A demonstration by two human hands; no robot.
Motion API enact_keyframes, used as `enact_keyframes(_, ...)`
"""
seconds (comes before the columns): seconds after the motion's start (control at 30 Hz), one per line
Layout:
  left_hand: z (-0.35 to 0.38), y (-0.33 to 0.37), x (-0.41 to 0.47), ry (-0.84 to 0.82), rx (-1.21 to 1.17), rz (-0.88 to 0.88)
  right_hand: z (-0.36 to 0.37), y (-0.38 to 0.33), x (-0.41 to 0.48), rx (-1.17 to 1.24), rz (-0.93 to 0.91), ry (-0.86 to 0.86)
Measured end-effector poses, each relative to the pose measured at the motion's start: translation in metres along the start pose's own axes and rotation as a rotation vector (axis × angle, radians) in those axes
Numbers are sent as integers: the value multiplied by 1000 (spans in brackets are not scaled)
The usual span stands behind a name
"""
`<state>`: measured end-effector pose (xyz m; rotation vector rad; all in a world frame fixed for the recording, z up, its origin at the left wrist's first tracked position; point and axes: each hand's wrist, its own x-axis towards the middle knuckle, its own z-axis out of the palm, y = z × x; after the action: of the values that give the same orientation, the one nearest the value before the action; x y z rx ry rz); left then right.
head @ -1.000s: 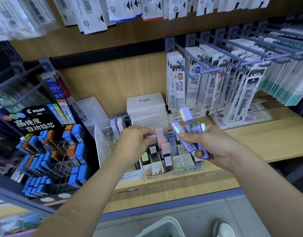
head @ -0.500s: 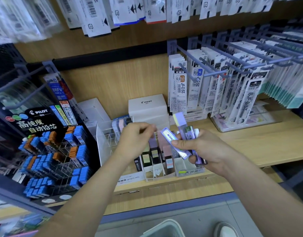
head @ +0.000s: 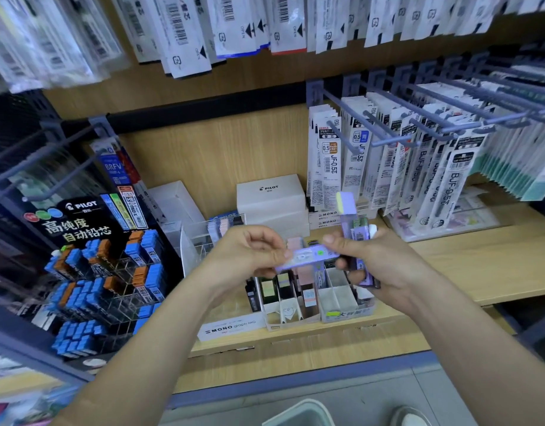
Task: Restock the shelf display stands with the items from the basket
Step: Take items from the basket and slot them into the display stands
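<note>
Over the stand [head: 346, 315]: our left hand [head: 249, 256] and right hand [head: 385, 265] hold one purple case [head: 308, 256] between them, nearly level, just above the slots.
Left hand: our thumb and forefinger pinch the left end of the case, and the other fingers are curled in.
Right hand: our fingers are wrapped round a bundle [head: 354, 235] of more cases, which stick up past the thumb. The thumb tip lies on the right end of the case.
Stand: we see white card dividers, with cases standing upright in the left slots. It sits at the front of the wooden shelf [head: 480, 265].
Basket [head: 299, 407]: we see only its pale rim at the bottom edge, below the shelf and near a shoe [head: 409, 419].
Rack [head: 80, 272]: black, full of blue and orange cases, it stands left of the stand.
Box [head: 271, 195]: white, it sits behind the stand against the back panel.
Refills [head: 357, 167]: we see them hanging on hooks [head: 388, 130] at the upper right.
</note>
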<state>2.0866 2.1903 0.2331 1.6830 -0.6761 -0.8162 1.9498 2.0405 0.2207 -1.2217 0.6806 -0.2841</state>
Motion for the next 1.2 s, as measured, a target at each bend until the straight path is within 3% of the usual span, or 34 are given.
enact_keyframes(0.1,0,4,-15,-145,186,-14,12,3,0,-3,-36,22)
enact_keyframes(0.23,4,4,-30,-185,170,53,38,9,-5,-19,-30,-84)
enact_keyframes(0.5,-28,1,-27,267,50,188,20,-18,1,82,29,119)
enact_keyframes(0.6,-21,5,-17,319,-13,213,8,-22,-2,26,10,172)
enact_keyframes(0.73,7,17,7,270,-2,237,-1,-23,-5,28,6,196)
enact_keyframes(0.97,50,7,50,209,469,305,-14,-24,-5,2,-53,211)
enact_keyframes(1.2,56,-20,67,198,695,215,-28,-23,-8,-54,-87,186)
